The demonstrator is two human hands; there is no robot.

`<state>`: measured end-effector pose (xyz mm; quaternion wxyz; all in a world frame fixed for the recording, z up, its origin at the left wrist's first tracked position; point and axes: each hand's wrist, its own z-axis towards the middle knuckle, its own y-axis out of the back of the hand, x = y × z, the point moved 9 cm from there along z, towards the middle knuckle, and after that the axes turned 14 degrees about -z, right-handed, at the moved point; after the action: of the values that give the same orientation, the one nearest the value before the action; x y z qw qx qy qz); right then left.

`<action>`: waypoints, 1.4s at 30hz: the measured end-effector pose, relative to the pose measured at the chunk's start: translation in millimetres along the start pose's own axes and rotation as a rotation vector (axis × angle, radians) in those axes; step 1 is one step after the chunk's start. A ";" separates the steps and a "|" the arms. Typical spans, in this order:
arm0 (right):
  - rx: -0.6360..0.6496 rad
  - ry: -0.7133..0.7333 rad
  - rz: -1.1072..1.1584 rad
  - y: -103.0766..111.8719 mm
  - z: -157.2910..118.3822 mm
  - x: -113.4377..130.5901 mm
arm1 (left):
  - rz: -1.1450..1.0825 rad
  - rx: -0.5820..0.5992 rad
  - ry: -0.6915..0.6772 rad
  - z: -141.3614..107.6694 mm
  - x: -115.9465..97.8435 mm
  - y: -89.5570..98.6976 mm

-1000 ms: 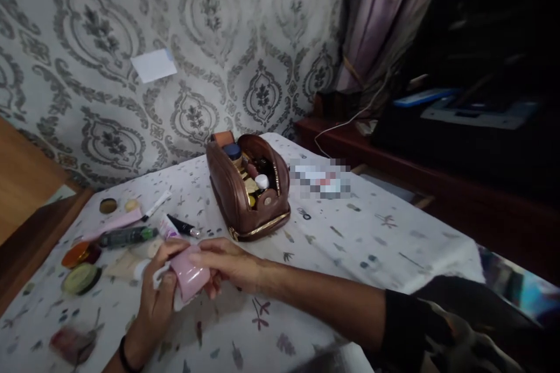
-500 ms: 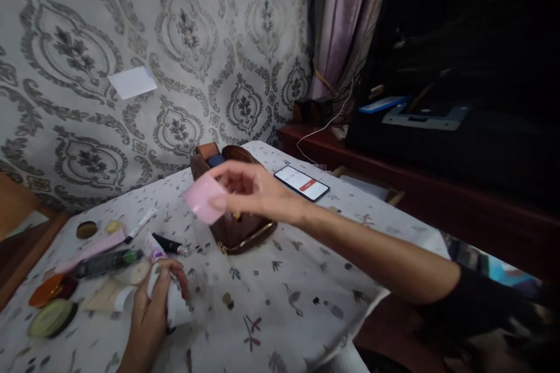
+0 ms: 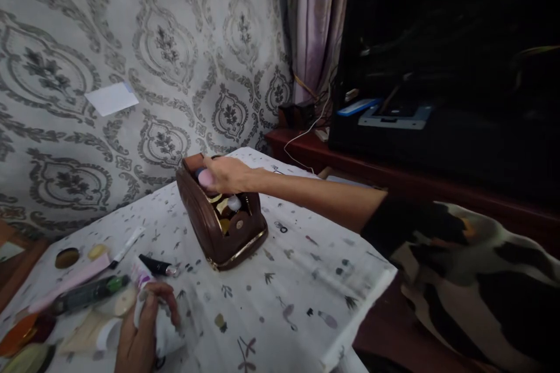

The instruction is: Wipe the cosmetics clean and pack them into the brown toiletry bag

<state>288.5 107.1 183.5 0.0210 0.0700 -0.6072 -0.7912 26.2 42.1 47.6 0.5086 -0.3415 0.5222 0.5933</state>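
My right hand [image 3: 230, 175] reaches into the opening of a brown zippered cosmetic bag [image 3: 199, 224]. Its fingers are closed on a smooth pink item [image 3: 206, 180], partly hidden, whose kind I cannot make out. Inside the bag, several small things show, among them a whitish round one [image 3: 234, 203]. Lower left, my left hand [image 3: 142, 326] is closed around a crumpled white cloth or tissue [image 3: 165, 329]. Just beyond those fingers lies a white and purple tube [image 3: 141, 273]. A black tube [image 3: 158, 266] with a shiny end is close by.
Left of my left hand lie a dark bottle with a green part [image 3: 90, 295], a beige tube [image 3: 85, 335], an orange round container [image 3: 20, 332] and a pink strip-like item [image 3: 72, 282]. A white patterned cloth [image 3: 262, 315] covers the table. Behind stands a dark screen [image 3: 437, 58].
My right hand has carried the pink item from in front of the bag down into its opening. My left hand keeps its hold on the white cloth. The view has shifted right.
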 end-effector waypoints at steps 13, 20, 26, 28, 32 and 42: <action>0.115 0.077 -0.045 -46.2 40.0 17.0 | -0.138 0.094 0.066 -5.1 6.7 -13.2; 0.073 0.102 -0.075 -50.8 39.9 17.2 | -0.153 0.122 0.042 -4.4 1.1 -18.1; 0.093 0.096 -0.074 -50.1 42.7 11.3 | -0.088 0.171 0.029 -3.7 9.7 -17.5; 0.094 0.089 -0.075 -49.3 42.8 9.9 | -0.101 0.181 0.042 -4.3 12.6 -18.2; 0.088 0.057 -0.084 -45.8 40.0 10.0 | -0.129 0.172 0.042 -4.7 14.6 -18.4; 0.064 0.036 -0.090 -28.8 31.7 12.3 | -0.115 0.193 0.033 -4.3 12.3 -19.3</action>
<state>273.6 143.5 162.7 -0.0061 0.1122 -0.6278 -0.7702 41.1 39.7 29.8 0.5637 -0.3303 0.5647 0.5042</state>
